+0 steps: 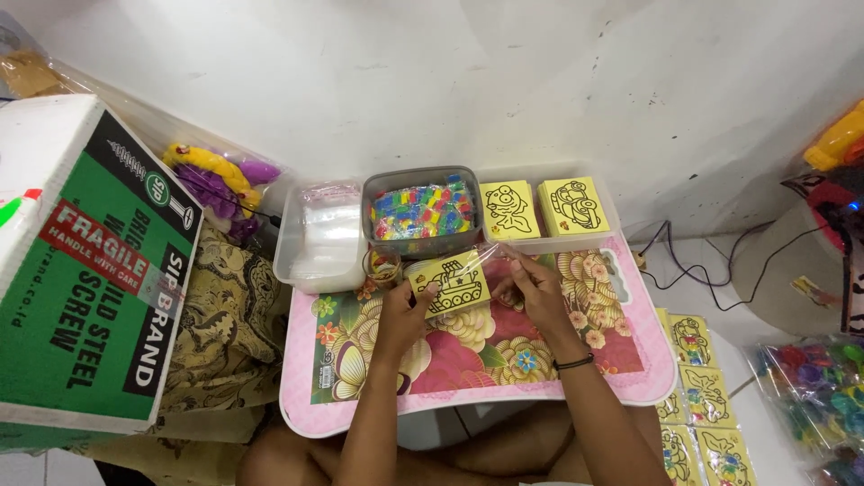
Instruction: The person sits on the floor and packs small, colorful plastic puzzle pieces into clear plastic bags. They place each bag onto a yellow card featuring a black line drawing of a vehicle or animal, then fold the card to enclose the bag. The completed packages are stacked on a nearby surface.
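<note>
Left hand (402, 310) and right hand (531, 288) pinch a light, bendable yellow card (450, 282) in a slippery sleeve (481, 258), edges held, near the tray's (630, 382) far edge.

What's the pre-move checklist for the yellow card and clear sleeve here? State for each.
1. Left hand grips the yellow card at its lower left corner: ok.
2. Right hand pinches the clear sleeve at the card's right edge: ok.
3. Card fully inside the sleeve: cannot tell, the film is nearly see-through.
4. Card clear of the small cup beside it: ok.
5. Card stacks upright in their clear tray: ok.
6. Floral lap table level under the hands: ok.
</note>
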